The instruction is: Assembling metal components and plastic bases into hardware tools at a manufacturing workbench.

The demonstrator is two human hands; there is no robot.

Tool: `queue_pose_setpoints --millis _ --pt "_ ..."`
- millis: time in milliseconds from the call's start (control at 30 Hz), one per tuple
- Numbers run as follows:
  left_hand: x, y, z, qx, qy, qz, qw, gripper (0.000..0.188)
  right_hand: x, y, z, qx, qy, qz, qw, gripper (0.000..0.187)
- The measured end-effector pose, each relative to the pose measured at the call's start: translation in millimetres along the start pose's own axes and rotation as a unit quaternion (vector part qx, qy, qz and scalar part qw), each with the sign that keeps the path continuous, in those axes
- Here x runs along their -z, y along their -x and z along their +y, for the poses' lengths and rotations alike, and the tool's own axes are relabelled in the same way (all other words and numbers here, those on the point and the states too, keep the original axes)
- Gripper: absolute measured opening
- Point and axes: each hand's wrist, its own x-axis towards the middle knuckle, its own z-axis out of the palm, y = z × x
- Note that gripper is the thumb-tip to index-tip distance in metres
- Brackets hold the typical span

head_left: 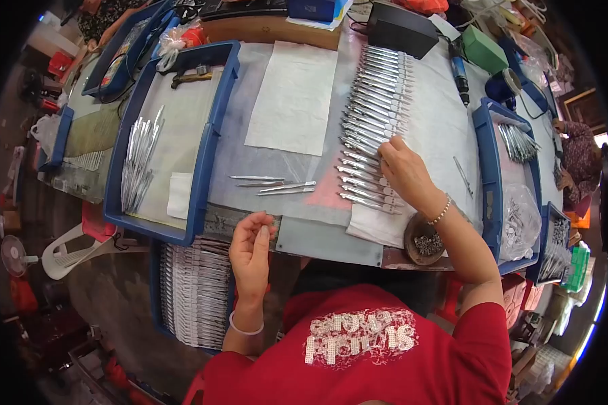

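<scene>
A long row of slim silver metal tools (pixel 378 101) lies side by side, running away from me on pale sheeting. Over the near part of this row is my right hand (pixel 407 173), its fingers bent and pinched at the tools' right ends; whatever sits in the fingertips is hidden. My left hand (pixel 251 251) hovers at the table's front edge, fingers loosely curled, thumb apart, nothing visible in it. Beyond it a few loose slim metal pieces (pixel 273 185) lie on the table. A round bowl of small dark metal parts (pixel 425 246) stands below my right wrist.
On the left, a blue tray (pixel 213 145) contains slim metal pieces and a hammer (pixel 191 77). Another blue tray (pixel 491 169) at right holds metal pieces and a plastic bag (pixel 520 223). A power driver (pixel 460 77) lies far right. Packed tools (pixel 194 290) sit below table height.
</scene>
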Motion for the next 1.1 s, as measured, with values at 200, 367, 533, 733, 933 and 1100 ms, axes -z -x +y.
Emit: queue_pose_setpoints --millis 200,367,533,733,933,1100 --pt "-8.8 -11.9 -0.1 -0.016 -0.088 -0.040 0.995 0.018 5.9 7.2 -7.9 -0.005 -0.001 0.029 1.000 0.008" --pt "-16.0 -38.1 12.1 -0.162 -0.310 -0.070 0.934 0.016 38.4 44.0 -34.7 -0.023 -0.099 0.060 0.993 0.011" --pt "-5.6 -79.1 8.6 -0.276 -0.425 -0.079 0.859 0.018 56.0 95.0 -57.8 -0.065 -0.160 -0.022 0.985 0.013" --pt "-0.3 -118.3 5.9 -0.197 -0.534 -0.198 0.798 0.013 53.3 138.9 -66.1 -0.076 -0.217 -0.064 0.971 0.014" --pt "1.3 -136.2 18.2 -0.157 -0.550 -0.304 0.762 0.014 47.9 150.4 -70.6 -0.053 -0.216 -0.109 0.969 0.016" --pt "-2.0 -129.3 33.2 -0.185 -0.555 -0.263 0.767 0.014 48.8 151.5 -77.2 -0.012 -0.177 -0.140 0.974 0.020"
